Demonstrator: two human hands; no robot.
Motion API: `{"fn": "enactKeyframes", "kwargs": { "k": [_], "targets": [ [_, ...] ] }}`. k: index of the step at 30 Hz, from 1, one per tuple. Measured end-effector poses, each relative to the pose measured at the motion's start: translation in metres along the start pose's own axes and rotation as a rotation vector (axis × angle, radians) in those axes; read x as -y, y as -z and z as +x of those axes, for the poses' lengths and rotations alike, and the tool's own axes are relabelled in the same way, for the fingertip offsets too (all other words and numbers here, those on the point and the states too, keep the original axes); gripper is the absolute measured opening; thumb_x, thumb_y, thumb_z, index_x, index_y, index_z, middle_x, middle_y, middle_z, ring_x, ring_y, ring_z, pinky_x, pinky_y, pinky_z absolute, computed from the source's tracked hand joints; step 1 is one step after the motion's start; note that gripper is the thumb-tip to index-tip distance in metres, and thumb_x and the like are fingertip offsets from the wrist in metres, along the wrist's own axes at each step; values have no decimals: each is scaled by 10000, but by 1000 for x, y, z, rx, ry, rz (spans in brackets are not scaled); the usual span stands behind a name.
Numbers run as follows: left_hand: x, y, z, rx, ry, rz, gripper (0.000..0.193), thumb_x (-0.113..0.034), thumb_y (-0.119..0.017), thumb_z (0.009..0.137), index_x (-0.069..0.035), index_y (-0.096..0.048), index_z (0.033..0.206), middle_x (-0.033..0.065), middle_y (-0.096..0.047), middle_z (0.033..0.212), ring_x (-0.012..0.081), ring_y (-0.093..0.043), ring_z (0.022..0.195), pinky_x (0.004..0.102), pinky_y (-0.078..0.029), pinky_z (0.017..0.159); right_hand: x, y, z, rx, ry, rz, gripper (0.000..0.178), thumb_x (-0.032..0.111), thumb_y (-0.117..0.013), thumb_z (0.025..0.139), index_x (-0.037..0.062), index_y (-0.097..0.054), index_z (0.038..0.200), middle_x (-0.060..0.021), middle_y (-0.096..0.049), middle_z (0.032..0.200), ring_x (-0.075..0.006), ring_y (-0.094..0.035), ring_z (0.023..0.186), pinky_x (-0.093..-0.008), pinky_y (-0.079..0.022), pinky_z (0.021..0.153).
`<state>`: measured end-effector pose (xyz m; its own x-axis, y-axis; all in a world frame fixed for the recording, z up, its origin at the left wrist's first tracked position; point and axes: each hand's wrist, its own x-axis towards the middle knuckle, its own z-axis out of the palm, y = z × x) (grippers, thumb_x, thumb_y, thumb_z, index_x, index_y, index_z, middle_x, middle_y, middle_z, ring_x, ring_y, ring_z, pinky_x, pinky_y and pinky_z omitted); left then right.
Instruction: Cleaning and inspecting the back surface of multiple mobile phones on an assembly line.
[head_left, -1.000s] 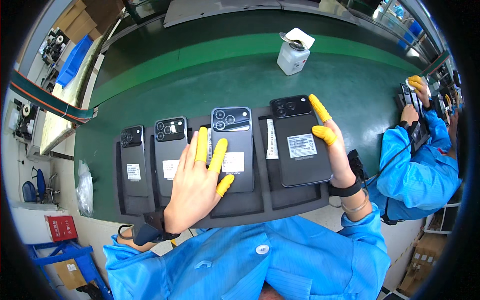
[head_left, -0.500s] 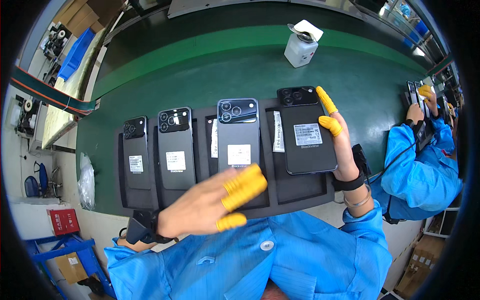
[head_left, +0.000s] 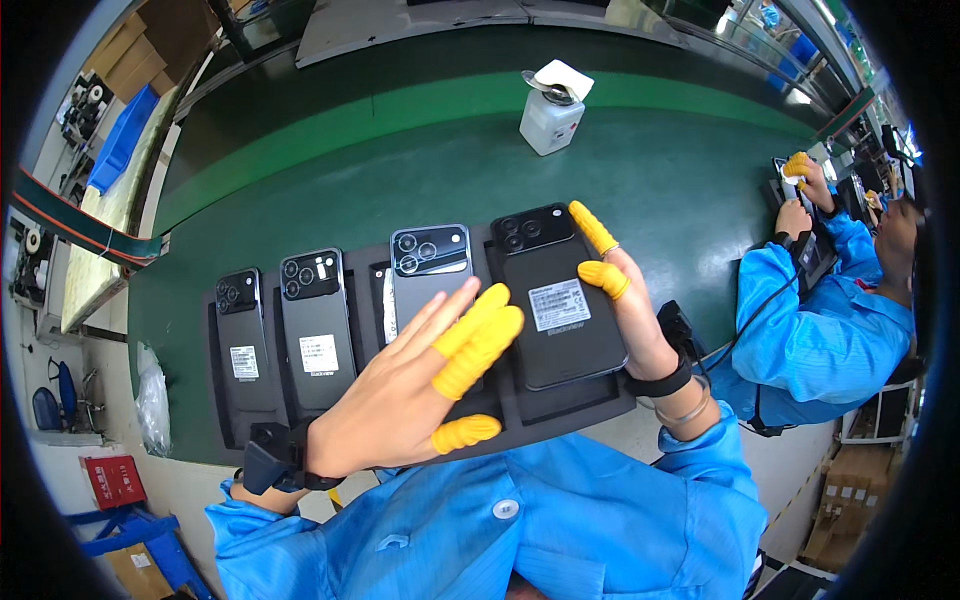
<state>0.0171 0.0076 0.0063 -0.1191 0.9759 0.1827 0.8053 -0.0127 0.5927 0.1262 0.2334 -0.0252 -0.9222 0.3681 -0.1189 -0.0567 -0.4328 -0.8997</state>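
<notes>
My right hand [head_left: 640, 318] grips a dark smartphone [head_left: 555, 355] by its right edge. The yellow-covered thumb and a yellow-covered finger show there; the other fingers are hidden. This phone is tilted, its camera side and white label facing up, over the right end of a black foam tray [head_left: 510, 438]. My left hand [head_left: 385, 405] is open, fingers stretched out, some in yellow finger cots. It hovers over a third phone [head_left: 432, 290] and hides its lower half. Two more phones, one at far left [head_left: 238, 325] and one beside it [head_left: 315, 318], lie back-up in tray slots.
A white dispenser bottle [head_left: 552, 122] stands at the back of the green table [head_left: 400, 140]. Clear plastic wrap [head_left: 152, 400] lies at the table's left edge. At right, a co-worker in a blue sleeve [head_left: 810, 325] handles a device. A blue bin [head_left: 125, 138] sits at far left.
The view has shifted, moving the tray left and down in the picture. My left hand has moved farther up over the third phone, fingers more spread. My right hand still holds its phone.
</notes>
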Motion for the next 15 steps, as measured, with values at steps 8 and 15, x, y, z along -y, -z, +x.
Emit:
{"fn": "enactKeyframes", "kwargs": {
  "k": [8, 15],
  "targets": [
    [-40, -20, 0, 178, -387, -441, 623, -368, -579, 866, -128, -390, 1408, 138, -383, 1426, 290, -553, 1122, 372, -464, 967, 1, -7, 4, -28, 27, -111, 631, 7, -467, 885, 41, -231, 1469, -83, -488, 1279, -107, -515, 1042, -248, -423, 906],
    [-8, 38, -45, -313, -13, -130, 347, -107, -669, 782, -39, -643, 1121, 139, -640, 1117, 284, -649, 933, 340, -525, 828, -8, 16, -3, 36, 126, -749, 779, -9, -541, 844, 101, -136, 1501, 28, -407, 624, -55, -368, 577, -228, -353, 545]
  ]
}}
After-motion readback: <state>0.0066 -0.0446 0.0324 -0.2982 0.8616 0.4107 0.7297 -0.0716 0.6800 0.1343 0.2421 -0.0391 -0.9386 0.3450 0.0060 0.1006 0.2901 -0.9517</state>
